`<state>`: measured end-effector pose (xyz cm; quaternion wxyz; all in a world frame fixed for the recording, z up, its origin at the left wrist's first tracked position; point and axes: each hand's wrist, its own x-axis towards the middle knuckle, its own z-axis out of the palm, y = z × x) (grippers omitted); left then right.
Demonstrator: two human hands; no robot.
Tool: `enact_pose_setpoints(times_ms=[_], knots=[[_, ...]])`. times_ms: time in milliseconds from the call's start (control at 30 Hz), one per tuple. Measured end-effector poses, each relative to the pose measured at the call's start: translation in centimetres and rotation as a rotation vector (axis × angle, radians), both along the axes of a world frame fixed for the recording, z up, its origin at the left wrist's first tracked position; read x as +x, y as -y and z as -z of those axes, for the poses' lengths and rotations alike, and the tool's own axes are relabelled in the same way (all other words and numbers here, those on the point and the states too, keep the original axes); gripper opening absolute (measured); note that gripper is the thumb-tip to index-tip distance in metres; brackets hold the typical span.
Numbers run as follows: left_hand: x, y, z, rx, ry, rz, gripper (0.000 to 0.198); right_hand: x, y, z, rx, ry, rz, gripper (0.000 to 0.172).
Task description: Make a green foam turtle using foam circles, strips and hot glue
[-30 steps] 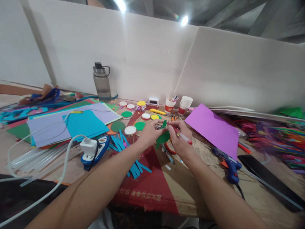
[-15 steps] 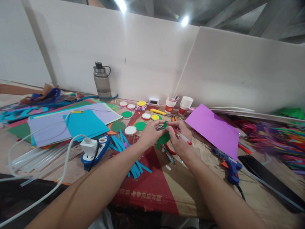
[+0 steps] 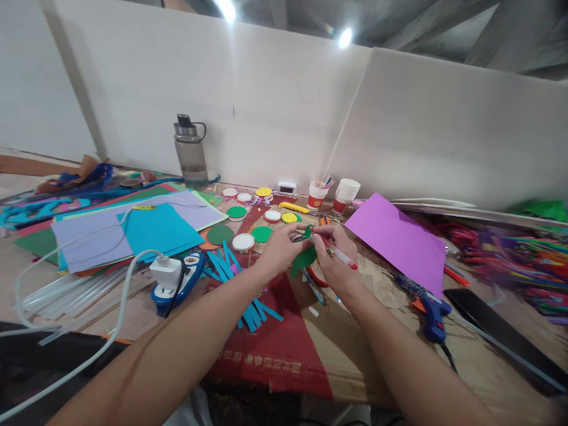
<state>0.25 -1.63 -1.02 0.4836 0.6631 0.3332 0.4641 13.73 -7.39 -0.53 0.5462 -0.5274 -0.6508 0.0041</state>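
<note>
Near the middle of the table, my left hand (image 3: 280,247) is closed on a green paper cutout (image 3: 305,257) with a rounded body and small tabs. Between the fingers of my right hand (image 3: 335,255) is a pen with a clear barrel and a red end (image 3: 342,258); its front part meets the top of the cutout, where the tip is hidden by fingers. Under the hands lies cardboard (image 3: 279,349), with blue paper strips (image 3: 250,299) on it beside my left forearm. Green paper discs (image 3: 261,234) and a white round lid (image 3: 243,242) lie left of my hands.
Coloured paper sheets (image 3: 162,230) and a blue power strip (image 3: 183,284) with a white cable are at left. A bottle (image 3: 191,154) and paper cups (image 3: 346,193) stand at the back. At right are purple paper (image 3: 397,242), a glue gun (image 3: 432,314) and a black phone-like slab (image 3: 503,339).
Almost nothing differs. Both hands keep their hold on the green cutout and the pen, with only tiny finger shifts.
</note>
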Motion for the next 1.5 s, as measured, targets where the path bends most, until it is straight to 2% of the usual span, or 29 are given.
enact_pose_setpoints(times_ms=[833,1200,1500], knots=[[0.03,0.08,0.01,0.002,0.038,0.034,0.041,-0.03,0.08,0.02,0.011,0.001,0.031,0.016],[0.13,-0.04,0.13,0.038,0.051,0.032,0.033,-0.11,0.06,-0.04,0.024,-0.009,0.036,0.017],[0.14,-0.18,0.28,0.060,0.055,0.042,0.037,0.02,0.07,0.10,0.030,0.001,0.033,0.017]])
